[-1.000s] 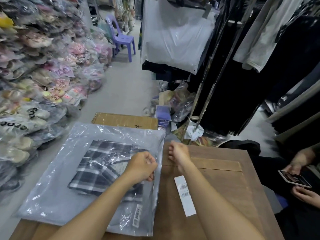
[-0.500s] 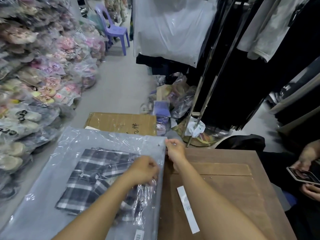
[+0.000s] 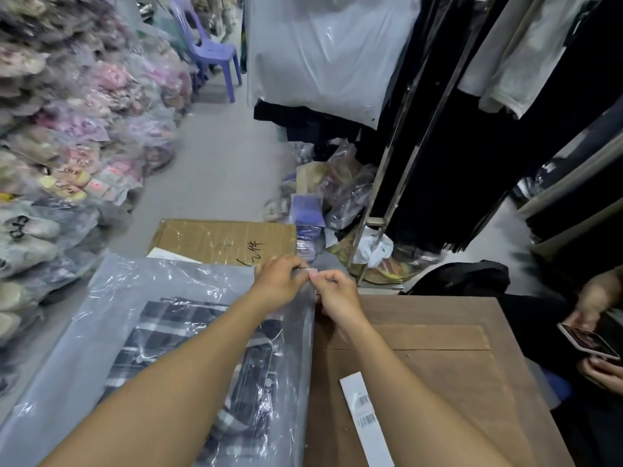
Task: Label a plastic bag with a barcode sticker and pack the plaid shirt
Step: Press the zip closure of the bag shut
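A clear plastic bag [image 3: 111,318] lies flat across the left of the wooden table [image 3: 438,338], with the folded black-and-white plaid shirt [image 3: 175,335] inside it. My left hand [image 3: 279,281] and my right hand [image 3: 332,291] meet at the bag's far right corner. Both pinch the edge of the bag there, fingertips almost touching. A white strip of barcode stickers [image 3: 365,419] lies on the table to the right of my right forearm.
A brown cardboard box [image 3: 222,242] stands just beyond the bag. Bagged slippers are piled along the left. A metal clothes rack [image 3: 387,183] with dark garments stands at the right. Another person's hands hold a phone [image 3: 583,342] at the right edge.
Both hands have moved up along the bag's right edge to its far corner. My left hand left the middle of the bag and joined the right hand there.
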The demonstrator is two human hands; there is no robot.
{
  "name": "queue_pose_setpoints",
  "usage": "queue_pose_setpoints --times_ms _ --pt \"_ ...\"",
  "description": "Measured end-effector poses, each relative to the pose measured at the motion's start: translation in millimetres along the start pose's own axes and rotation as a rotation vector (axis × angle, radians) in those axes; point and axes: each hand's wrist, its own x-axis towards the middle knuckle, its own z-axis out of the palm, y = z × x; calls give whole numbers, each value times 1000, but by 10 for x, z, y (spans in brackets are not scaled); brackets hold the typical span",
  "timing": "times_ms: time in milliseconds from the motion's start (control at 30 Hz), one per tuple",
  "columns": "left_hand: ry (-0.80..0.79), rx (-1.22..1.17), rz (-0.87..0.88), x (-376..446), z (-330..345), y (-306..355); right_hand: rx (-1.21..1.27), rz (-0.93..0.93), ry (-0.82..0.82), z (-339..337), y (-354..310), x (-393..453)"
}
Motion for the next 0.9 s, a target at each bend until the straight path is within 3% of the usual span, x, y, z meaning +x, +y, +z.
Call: queue_pose_setpoints --times_ms 367,900 --pt "73 -188 -71 39 52 -28 -91 -12 5 -22 17 -135" --pt "180 -177 -172 82 -55 104 -103 184 -217 -191 355 -995"
